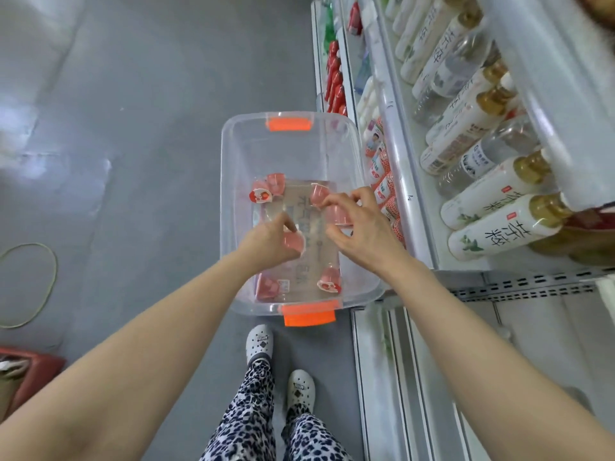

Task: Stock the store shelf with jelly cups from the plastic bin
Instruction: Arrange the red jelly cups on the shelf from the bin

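Note:
A clear plastic bin (229, 154) with orange handles stands on the floor beside the white store shelf (399, 181). Several pink jelly cups lie loose in it, one at the upper left (266, 189) and one at the lower right (329, 281). My left hand (269, 242) is inside the bin, fingers closed around a pink jelly cup (294, 242). My right hand (362, 224) is beside it, holding a jelly cup (337, 214) under its fingers and pinching another (317, 194) at the fingertips. A row of jelly cups (382, 181) stands on the low shelf.
Upper shelves hold white tea bottles (492, 227) and clear water bottles lying on their sides; red bottles (334, 78) stand farther along. My feet in white clogs (259, 344) are just before the bin. A green loop (30, 284) and a red object (30, 374) lie left on the grey floor.

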